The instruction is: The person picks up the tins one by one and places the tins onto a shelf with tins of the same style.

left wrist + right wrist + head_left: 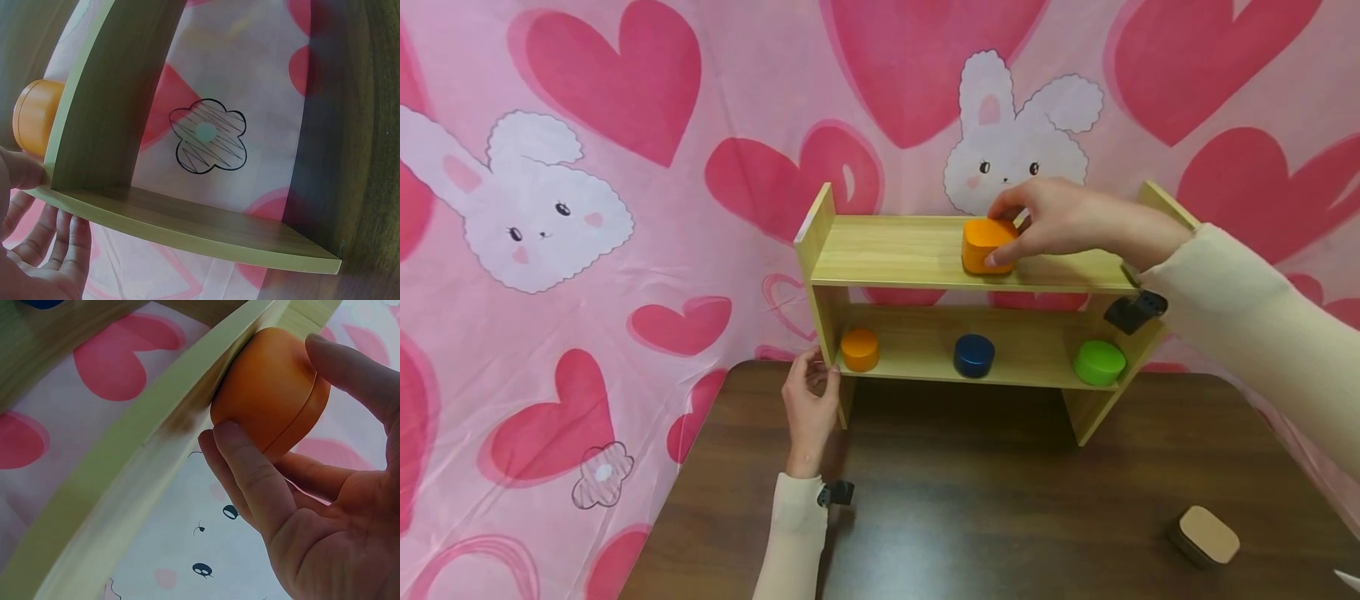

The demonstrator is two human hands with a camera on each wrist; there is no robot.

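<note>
A two-tier wooden shelf (895,252) stands on the table. On its top board, slightly right of the middle, sits an orange rounded-square tin (981,243). My right hand (1060,218) pinches this tin between thumb and fingers; the right wrist view shows the tin's (269,381) base against the board. Low on the shelf's left side, my left hand (811,404) grips the side panel, thumb at the front edge and fingers (76,250) outside. Along the lower board are a round orange tin (860,350), a round dark blue tin (974,356) and a round green tin (1100,363).
A dark wooden table (955,500) carries the shelf. Near its front right lies a tin with a beige top (1208,535). Behind hangs a pink cloth (760,75) with hearts and rabbits. The shelf's side panels rise above the top board.
</note>
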